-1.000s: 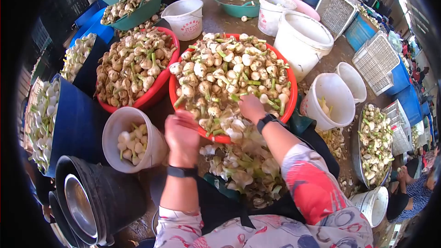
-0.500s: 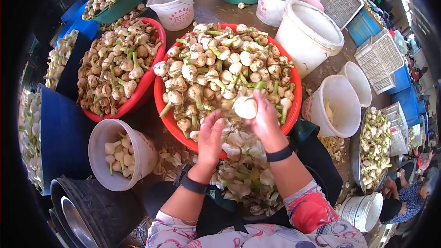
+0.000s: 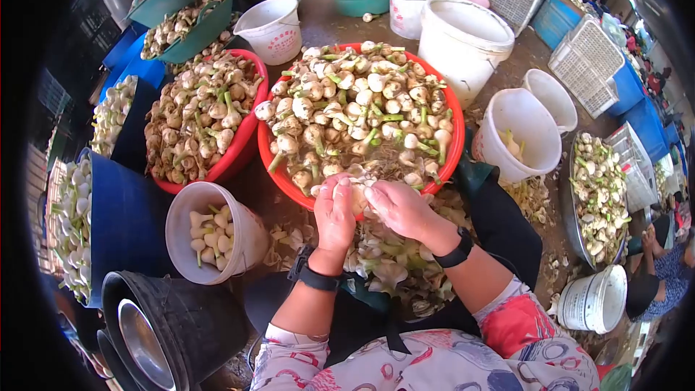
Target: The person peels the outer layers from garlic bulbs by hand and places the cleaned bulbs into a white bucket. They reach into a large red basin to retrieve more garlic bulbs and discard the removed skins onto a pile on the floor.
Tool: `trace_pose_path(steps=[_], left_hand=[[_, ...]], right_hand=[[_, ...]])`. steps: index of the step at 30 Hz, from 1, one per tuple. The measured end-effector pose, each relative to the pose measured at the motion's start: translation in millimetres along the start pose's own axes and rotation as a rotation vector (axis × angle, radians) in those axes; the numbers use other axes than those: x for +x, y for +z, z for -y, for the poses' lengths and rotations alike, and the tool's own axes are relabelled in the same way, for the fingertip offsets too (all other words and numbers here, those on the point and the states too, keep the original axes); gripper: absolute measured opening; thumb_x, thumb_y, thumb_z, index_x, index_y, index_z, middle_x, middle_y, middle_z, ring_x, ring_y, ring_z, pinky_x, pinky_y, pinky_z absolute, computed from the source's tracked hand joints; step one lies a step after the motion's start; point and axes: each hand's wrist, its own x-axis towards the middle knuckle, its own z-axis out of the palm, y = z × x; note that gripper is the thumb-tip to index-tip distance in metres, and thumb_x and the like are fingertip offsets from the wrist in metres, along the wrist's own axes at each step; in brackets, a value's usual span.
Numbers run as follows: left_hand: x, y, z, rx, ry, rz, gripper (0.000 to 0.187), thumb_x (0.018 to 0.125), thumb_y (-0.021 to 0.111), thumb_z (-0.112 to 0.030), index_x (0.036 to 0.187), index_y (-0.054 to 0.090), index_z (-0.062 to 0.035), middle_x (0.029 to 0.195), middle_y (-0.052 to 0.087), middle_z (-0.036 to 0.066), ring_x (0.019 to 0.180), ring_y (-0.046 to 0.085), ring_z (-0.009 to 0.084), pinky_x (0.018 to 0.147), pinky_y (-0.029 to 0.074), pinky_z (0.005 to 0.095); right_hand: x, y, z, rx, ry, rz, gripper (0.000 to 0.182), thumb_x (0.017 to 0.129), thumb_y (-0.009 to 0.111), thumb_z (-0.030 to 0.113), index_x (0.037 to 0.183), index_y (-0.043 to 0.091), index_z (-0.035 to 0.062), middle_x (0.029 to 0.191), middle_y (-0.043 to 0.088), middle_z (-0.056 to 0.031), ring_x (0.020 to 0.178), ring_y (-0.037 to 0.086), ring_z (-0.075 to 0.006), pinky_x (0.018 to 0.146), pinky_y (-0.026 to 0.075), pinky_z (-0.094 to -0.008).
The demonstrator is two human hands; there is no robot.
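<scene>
Both my hands meet over the near rim of a red basin heaped with garlic bulbs. My left hand and my right hand have their fingers closed around a pale garlic bulb between them, partly hidden by the fingers. Below them lies a pile of garlic skins. At the left, a white bucket holds peeled bulbs with stems. Another white bucket, at the right, has a few pale pieces inside.
A second red basin of garlic stands at the left, beside a blue tub and black buckets. Large white buckets and crates are behind. A metal tray of garlic and another person are at the far right.
My hands have come together at the basin's near rim; earlier they were apart, with a white bulb in my right hand. The view has shifted slightly.
</scene>
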Motion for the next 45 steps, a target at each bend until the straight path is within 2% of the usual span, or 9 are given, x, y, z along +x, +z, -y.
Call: trace_pose_path(steps=[10,12,16,18,23,26,32,39,45], left_hand=[[-6,2,-9,0.537,0.198,0.283,0.032,0.081,0.049,-0.028,0.088,0.057,0.0026,0.075,0.060,0.015,0.068,0.058,0.0245,0.065,0.045,0.0319],[-4,5,-11,0.032,-0.133,0.268,0.035,0.082,0.046,-0.030,0.088,0.057,0.0025,0.078,0.061,0.012,0.068,0.059,0.0216,0.064,0.045,0.0308],[22,-6,-4,-0.647,-0.271,0.218,0.039,0.085,0.040,-0.034,0.087,0.056,0.0017,0.108,0.052,0.019,0.103,0.048,0.0255,0.090,0.036,0.0344],[30,-13,3,-0.793,-0.411,0.343,0.040,0.084,0.042,-0.036,0.087,0.056,0.0017,0.121,0.043,0.019,0.113,0.039,0.0279,0.097,0.028,0.0375],[30,-6,4,-0.578,-0.377,0.466,0.048,0.084,0.043,-0.045,0.093,0.056,-0.0003,0.121,0.044,0.018,0.109,0.043,0.0271,0.088,0.038,0.0416],[27,-5,2,-0.477,-0.533,0.412,0.055,0.079,0.047,-0.054,0.094,0.055,-0.0008,0.104,0.054,0.013,0.090,0.054,0.0233,0.070,0.047,0.0321],[11,1,-12,0.477,0.065,0.393,0.042,0.064,0.072,-0.030,0.088,0.054,-0.0005,0.071,0.056,0.005,0.066,0.052,0.0141,0.062,0.044,0.0259],[-6,0,-9,0.216,0.130,0.520,0.047,0.064,0.069,-0.017,0.104,0.049,-0.0008,0.089,0.053,0.008,0.080,0.051,0.0129,0.072,0.043,0.0251],[-12,10,-5,0.307,-0.070,0.245,0.040,0.071,0.064,-0.011,0.106,0.050,0.0028,0.085,0.054,0.001,0.080,0.050,0.0088,0.072,0.043,0.0211]], right_hand=[[-19,-22,-3,-0.210,0.073,0.263,0.028,0.083,0.043,0.018,0.062,0.048,0.0004,0.049,0.047,-0.0034,0.040,0.044,-0.0111,0.042,0.037,-0.0260],[-19,-21,-5,-0.003,0.382,0.268,0.027,0.076,0.046,0.022,0.062,0.056,0.0020,0.060,0.054,-0.0176,0.059,0.056,-0.0293,0.054,0.041,-0.0409],[-32,4,-93,-0.574,0.057,0.320,0.031,0.075,0.045,0.028,0.061,0.057,0.0032,0.062,0.056,-0.0182,0.064,0.058,-0.0293,0.056,0.042,-0.0426],[-41,8,-107,-0.776,0.355,0.398,0.036,0.075,0.045,0.035,0.066,0.060,0.0036,0.067,0.059,-0.0167,0.068,0.059,-0.0299,0.058,0.044,-0.0423],[9,-21,-29,0.159,-0.120,0.134,0.028,0.086,0.045,0.027,0.088,0.055,0.0015,0.066,0.057,-0.0106,0.061,0.056,-0.0196,0.058,0.044,-0.0326],[7,-27,-6,0.203,0.276,0.354,0.024,0.087,0.045,0.023,0.088,0.054,0.0005,0.068,0.057,-0.0045,0.064,0.055,-0.0157,0.057,0.043,-0.0310],[-11,-20,-22,-0.456,-0.129,-0.017,0.018,0.079,0.050,0.017,0.069,0.053,0.0026,0.065,0.057,-0.0150,0.064,0.055,-0.0329,0.055,0.042,-0.0410],[-20,-27,10,0.025,0.470,-0.005,0.017,0.079,0.049,0.016,0.072,0.055,0.0020,0.065,0.056,-0.0159,0.061,0.056,-0.0301,0.054,0.043,-0.0383],[-30,-4,-1,-0.509,-0.072,-0.391,0.014,0.078,0.049,0.016,0.073,0.054,0.0039,0.067,0.055,-0.0157,0.064,0.055,-0.0335,0.056,0.043,-0.0403]])
